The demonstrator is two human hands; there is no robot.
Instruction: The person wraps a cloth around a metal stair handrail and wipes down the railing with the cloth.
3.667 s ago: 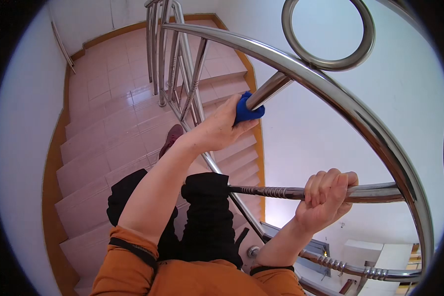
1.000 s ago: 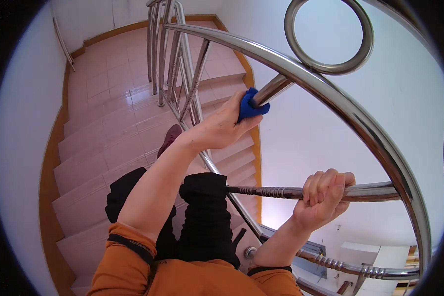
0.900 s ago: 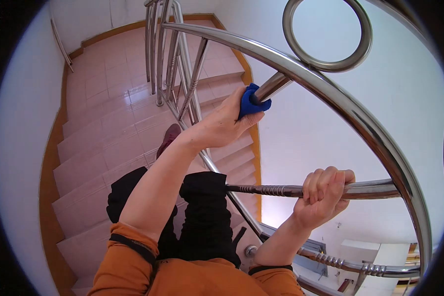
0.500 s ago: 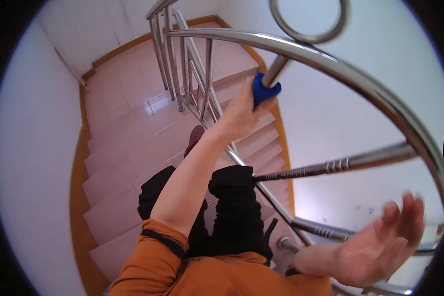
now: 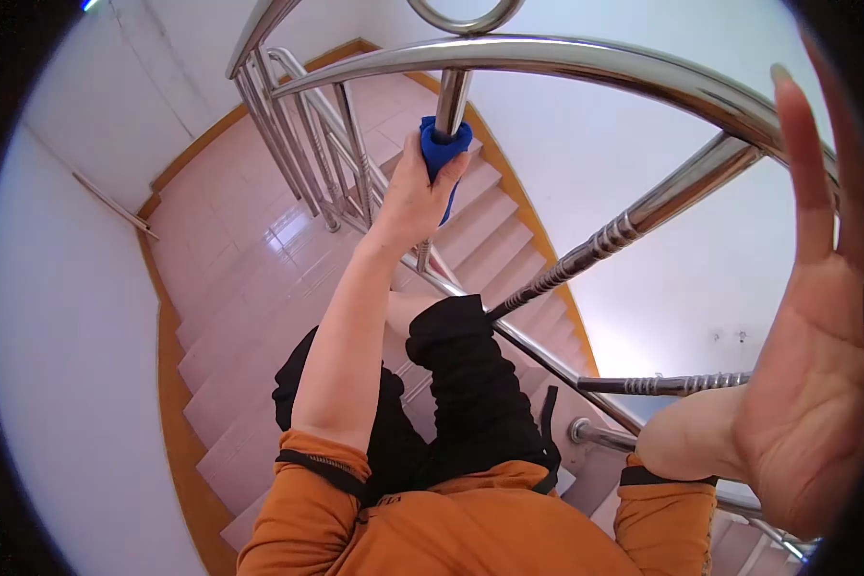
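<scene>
My left hand (image 5: 416,200) is wrapped around a blue cloth (image 5: 442,156), pressing it about a steel railing post (image 5: 453,94). The cloth encircles the post a little below the curved steel handrail (image 5: 586,56). At the far right, my right hand (image 5: 804,394) is raised close to the camera with its palm showing and fingers stretched upward. Nothing lies in that palm. Its fingers overlap the handrail in the view, and I cannot tell whether they touch it. Part of this hand runs into the dark lens border.
Pink tiled stairs (image 5: 250,384) descend in front of my legs toward a landing (image 5: 250,216). A second flight (image 5: 499,226) shows beyond the railing. Another ridged post (image 5: 605,240) slants between the handrail and lower rail (image 5: 533,355). A white wall (image 5: 77,317) stands at left.
My right hand has risen from low at the right, fingers now pointing up. The view has shifted, so the railing, cloth and left hand appear farther left. The left hand still grips the cloth.
</scene>
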